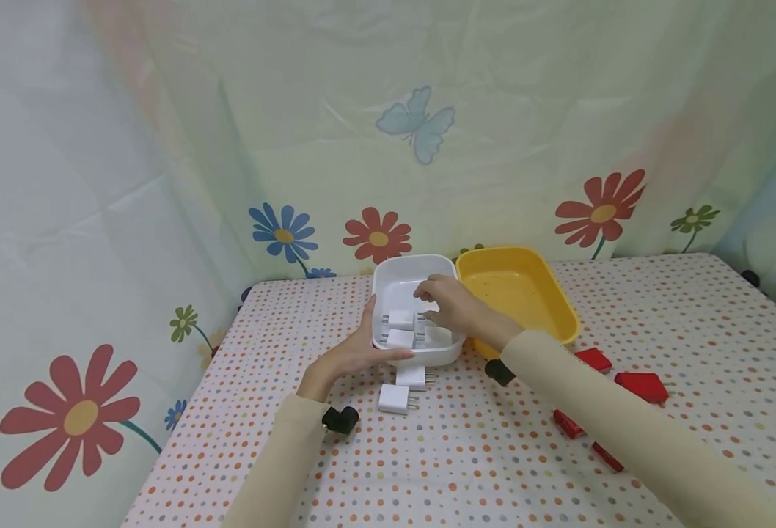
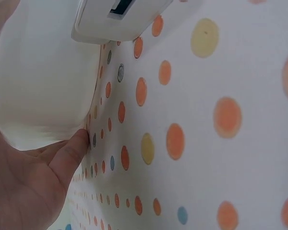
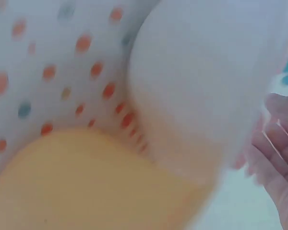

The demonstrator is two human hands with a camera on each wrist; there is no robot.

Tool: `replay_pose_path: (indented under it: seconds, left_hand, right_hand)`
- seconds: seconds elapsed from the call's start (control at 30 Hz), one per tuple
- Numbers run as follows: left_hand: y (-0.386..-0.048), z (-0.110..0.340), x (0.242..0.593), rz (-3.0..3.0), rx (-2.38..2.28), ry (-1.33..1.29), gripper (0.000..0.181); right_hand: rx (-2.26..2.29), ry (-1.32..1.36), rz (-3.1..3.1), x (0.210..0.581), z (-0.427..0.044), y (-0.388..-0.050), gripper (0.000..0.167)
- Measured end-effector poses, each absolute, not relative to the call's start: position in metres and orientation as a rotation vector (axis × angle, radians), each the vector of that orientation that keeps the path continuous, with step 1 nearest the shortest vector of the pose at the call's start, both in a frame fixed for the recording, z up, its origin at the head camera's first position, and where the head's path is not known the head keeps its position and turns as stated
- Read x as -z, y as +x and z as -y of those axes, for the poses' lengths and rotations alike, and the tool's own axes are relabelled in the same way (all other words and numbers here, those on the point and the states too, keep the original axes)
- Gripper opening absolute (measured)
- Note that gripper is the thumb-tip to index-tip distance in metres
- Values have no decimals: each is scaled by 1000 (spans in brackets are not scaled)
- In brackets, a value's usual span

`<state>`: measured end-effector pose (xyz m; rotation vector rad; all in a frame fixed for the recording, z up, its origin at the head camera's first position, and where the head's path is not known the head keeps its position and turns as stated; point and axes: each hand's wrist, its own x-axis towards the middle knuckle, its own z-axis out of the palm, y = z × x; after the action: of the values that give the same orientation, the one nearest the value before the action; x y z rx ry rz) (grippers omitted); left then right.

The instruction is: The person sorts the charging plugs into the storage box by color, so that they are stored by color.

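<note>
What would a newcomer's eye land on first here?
Probably the bright yellow tray, just right of the white tray holding white plugs, over which the right grip hovers. Red pieces on the dotted cloth, at right, stand out next, then the large red flower on the backdrop at left.

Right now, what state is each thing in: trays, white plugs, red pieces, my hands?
White tray: upright, open-topped.
Yellow tray: upright, open-topped, partly hidden.
Inner white plugs: at least two, lying in the white tray.
Outer white plugs: two, lying on the table.
Red pieces: at least four, lying loose.
Left hand: cupped round the white tray's near left corner.
Right hand: over the white tray, fingers bent, nothing seen held.
</note>
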<state>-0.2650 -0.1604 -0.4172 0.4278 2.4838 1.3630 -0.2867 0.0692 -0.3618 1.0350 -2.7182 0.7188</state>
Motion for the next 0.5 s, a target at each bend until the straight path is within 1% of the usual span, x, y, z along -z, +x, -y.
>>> replay_pose_path:
  seconds: [0.17,0.33,0.5]
  left_hand:
    - [-265,160,417,-2472,-1387,503,127]
    - [-265,162,416,-2470,-1349,557,125]
    - [-264,162,416,-2479,-1346,584,123]
  right_hand:
    - [-820,1200,2436,351,-58,-249,26]
    - [-873,1356,2328,346,-45,-213,25]
    - [-872,1465,2318,352,-42,-191,21]
